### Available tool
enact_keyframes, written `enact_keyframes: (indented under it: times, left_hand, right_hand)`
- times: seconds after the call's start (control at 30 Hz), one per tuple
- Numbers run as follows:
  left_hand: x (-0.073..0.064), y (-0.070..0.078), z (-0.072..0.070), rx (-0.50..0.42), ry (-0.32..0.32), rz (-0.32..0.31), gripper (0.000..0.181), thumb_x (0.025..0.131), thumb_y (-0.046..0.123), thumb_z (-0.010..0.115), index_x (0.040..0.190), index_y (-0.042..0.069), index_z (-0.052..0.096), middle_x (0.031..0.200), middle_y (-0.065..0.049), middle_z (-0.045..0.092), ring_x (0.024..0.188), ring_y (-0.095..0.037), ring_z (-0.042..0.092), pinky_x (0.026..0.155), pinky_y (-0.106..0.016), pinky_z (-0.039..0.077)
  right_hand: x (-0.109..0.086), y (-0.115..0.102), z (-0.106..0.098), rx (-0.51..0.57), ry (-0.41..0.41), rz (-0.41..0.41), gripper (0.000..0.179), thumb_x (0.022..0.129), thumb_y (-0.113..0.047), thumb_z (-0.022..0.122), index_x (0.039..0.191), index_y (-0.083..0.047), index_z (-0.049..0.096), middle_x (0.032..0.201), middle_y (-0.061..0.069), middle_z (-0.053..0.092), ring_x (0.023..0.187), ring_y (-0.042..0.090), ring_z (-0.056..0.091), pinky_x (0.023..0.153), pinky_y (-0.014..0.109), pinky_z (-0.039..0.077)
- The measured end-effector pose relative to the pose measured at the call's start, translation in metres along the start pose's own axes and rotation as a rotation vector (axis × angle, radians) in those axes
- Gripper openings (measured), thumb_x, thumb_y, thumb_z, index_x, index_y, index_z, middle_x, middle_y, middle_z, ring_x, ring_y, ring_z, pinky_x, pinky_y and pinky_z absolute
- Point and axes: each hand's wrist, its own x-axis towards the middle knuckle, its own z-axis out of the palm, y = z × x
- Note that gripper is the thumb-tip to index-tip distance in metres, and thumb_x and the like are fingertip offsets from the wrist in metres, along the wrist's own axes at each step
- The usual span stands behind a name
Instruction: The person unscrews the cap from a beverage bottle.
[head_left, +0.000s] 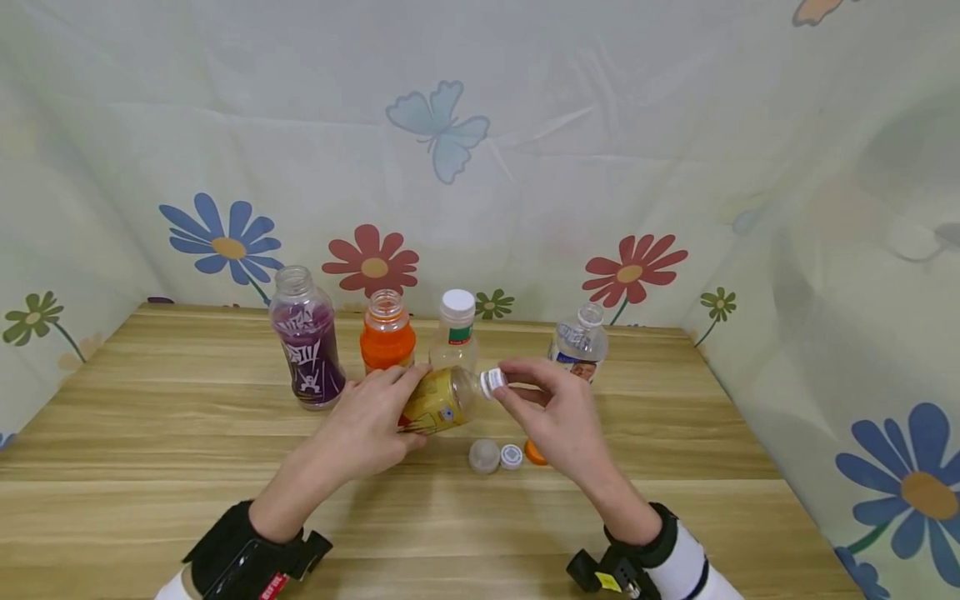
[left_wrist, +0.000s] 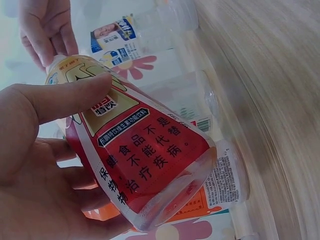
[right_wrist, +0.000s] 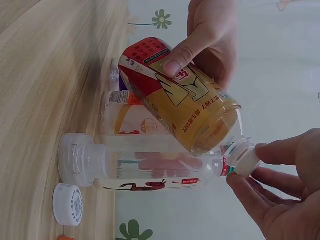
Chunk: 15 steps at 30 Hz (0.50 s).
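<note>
My left hand (head_left: 378, 412) grips a clear plastic bottle (head_left: 437, 402) with a yellow and red label, tilted above the table with its neck toward the right. At that neck sits a white cap (right_wrist: 247, 159), which my right hand (head_left: 555, 412) pinches between thumb and fingers. Whether the cap is still threaded on cannot be told. Below the bottle lie a translucent cap (head_left: 483, 456), a white cap (head_left: 512, 456) and an orange cap (head_left: 535, 452), partly hidden by the right hand.
Along the back stand an uncapped purple bottle (head_left: 306, 342), an uncapped orange bottle (head_left: 387, 333), a clear bottle (head_left: 457, 329) with a white cap, and an uncapped clear bottle (head_left: 580, 340) at right. A flowered curtain (head_left: 525, 183) rises behind the wooden table (head_left: 187, 417).
</note>
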Motion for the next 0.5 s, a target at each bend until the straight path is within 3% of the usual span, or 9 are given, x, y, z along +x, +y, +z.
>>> enact_keyframes:
  times: [0.23,0.5]
  left_hand:
    - [-0.0004,-0.0012,-0.0001,0.006,0.012,0.012,0.081,0.078,0.023,0.091,0.147,0.005,0.052,0.134,-0.015,0.062,0.121,-0.036,0.059,0.096,-0.063,0.045]
    - [-0.0009,-0.0024,0.0,0.014,0.021,0.023,0.081,0.078,0.023,0.091,0.147,0.004,0.052,0.131,-0.015,0.063,0.118,-0.035,0.06,0.096,-0.063,0.045]
  right_hand:
    - [0.0006,0.0006,-0.0027,-0.117,-0.013,-0.03,0.029,0.089,-0.006,0.081,0.118,-0.006,0.075,0.113,0.002,0.072,0.096,0.019,0.069,0.076,0.032,0.06]
    - [0.0003,0.0,-0.0027,-0.049,-0.039,-0.008,0.028,0.09,-0.002,0.079,0.116,-0.009,0.075,0.113,0.002,0.07,0.096,0.018,0.068,0.077,0.031,0.061]
